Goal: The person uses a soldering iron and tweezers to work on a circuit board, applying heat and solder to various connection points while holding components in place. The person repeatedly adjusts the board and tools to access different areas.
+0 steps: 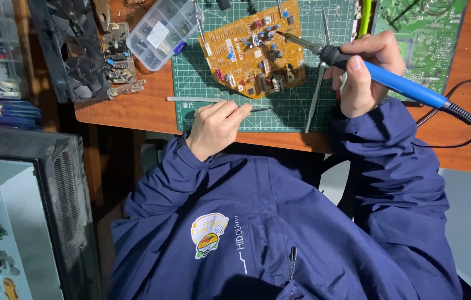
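Soldering underway: right hand (360, 72) grips the blue soldering iron (391, 80), tip touching the orange circuit board (246, 50); left hand (216, 125) pinches a thin solder stick (202, 100), not yet at the joint.

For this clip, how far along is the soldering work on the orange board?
Done: the orange circuit board lies on the green cutting mat, parts already mounted. In hand: the right hand holds the blue-handled soldering iron, tip at the board's upper right; the left hand pinches a thin dark tool on the mat. Left: which joints are finished cannot be told.
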